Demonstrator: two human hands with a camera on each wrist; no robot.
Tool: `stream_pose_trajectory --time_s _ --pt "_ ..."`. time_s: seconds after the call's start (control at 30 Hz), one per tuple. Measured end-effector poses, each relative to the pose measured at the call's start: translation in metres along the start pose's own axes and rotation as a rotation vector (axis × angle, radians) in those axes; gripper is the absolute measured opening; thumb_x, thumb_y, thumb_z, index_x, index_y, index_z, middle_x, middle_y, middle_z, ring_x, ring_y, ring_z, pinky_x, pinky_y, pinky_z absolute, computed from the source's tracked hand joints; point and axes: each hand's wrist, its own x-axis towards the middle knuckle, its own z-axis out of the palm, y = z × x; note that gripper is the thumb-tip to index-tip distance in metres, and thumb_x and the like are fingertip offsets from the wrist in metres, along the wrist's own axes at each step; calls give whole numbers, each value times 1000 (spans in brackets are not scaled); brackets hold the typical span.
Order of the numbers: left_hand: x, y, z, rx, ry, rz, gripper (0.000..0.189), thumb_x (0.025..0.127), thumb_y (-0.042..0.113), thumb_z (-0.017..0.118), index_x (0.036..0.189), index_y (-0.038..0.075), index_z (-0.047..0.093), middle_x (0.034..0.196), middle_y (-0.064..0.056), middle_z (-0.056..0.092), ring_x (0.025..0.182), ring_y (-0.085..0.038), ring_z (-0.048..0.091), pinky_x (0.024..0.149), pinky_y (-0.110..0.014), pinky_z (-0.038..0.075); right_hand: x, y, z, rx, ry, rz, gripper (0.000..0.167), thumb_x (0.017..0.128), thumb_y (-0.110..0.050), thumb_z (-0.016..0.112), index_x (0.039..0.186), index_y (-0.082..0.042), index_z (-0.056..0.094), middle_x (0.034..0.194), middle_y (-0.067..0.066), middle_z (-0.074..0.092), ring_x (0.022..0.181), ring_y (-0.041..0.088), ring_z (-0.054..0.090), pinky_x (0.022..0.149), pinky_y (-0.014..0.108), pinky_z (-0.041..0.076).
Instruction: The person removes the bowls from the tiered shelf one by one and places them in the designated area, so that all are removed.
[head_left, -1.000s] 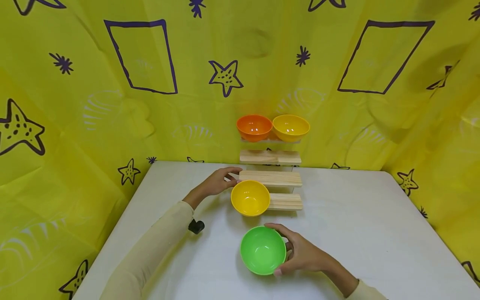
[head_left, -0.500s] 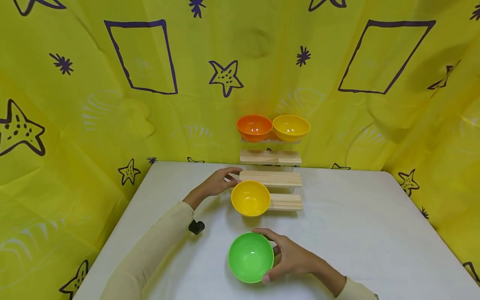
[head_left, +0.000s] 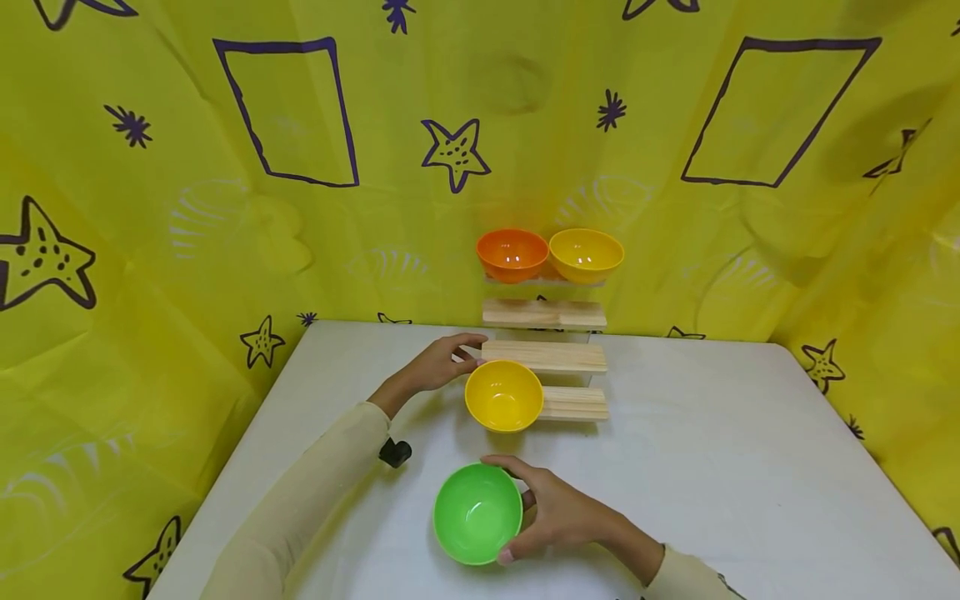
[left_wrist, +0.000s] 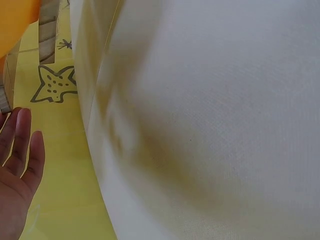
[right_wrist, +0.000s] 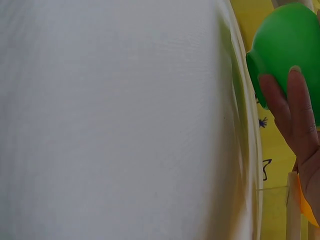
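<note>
The green bowl [head_left: 477, 514] sits low in the head view, a little left of centre, its open side up, and the right hand [head_left: 555, 508] grips it from the right, the thumb at the near rim, the index finger at the far rim, and the other fingers against the outer wall; the right wrist view shows two of those fingers flat along the bowl at the upper right. Whether its base touches the white table [head_left: 712, 450] I cannot tell. The left hand [head_left: 437, 364], near the middle of the head view, has its thumb and fingers parted, with the tips at the left end of one plank of the wooden rack [head_left: 543, 356]; whether they pinch the wood or only touch it I cannot tell. Just below those fingertips, the lower yellow bowl [head_left: 504, 397] rests on the left part of the lowest plank. Above the centre of the frame, an orange bowl [head_left: 513, 254] and an upper yellow bowl [head_left: 587, 254] stand side by side on the top plank, in front of the yellow curtain [head_left: 555, 158]. A small black object [head_left: 395, 452] shows beside the left sleeve [head_left: 315, 492]
</note>
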Motion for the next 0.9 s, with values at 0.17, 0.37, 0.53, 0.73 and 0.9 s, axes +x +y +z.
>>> stream_pose_trajectory --time_s 0.17,0.37,0.53,0.73,0.9 --pt "0 1 0 1 1 1 47 102 19 62 146 7 51 140 -17 58 115 -31 65 91 -36 57 6 -3 4 -6 3 12 104 71 -18 91 156 -12 31 144 13 49 95 14 71 86 27 56" --pt "-1 1 0 8 6 5 48 101 18 62 146 7 51 140 -17 58 114 -31 65 90 -36 57 12 -3 7 -25 22 16 105 71 -21 92 156 -13 31 144 12 49 93 13 72 86 26 56" --pt "0 0 0 6 9 10 47 101 17 62 146 7 51 140 -17 59 113 -31 66 90 -36 57 19 -5 10 -30 33 12 106 70 -22 93 156 -14 32 143 11 49 91 12 72 85 25 57" --pt "0 0 0 0 5 10 47 101 16 62 146 6 51 140 -17 58 114 -31 66 90 -36 57 28 -7 15 -32 41 0 107 70 -22 94 156 -11 31 146 10 47 93 13 70 86 25 57" --pt "-1 1 0 -2 6 15 47 101 15 62 146 6 51 139 -18 59 113 -31 66 89 -35 58 35 -5 19 -59 55 13 106 70 -25 93 156 -12 32 145 5 48 98 12 68 88 25 55"
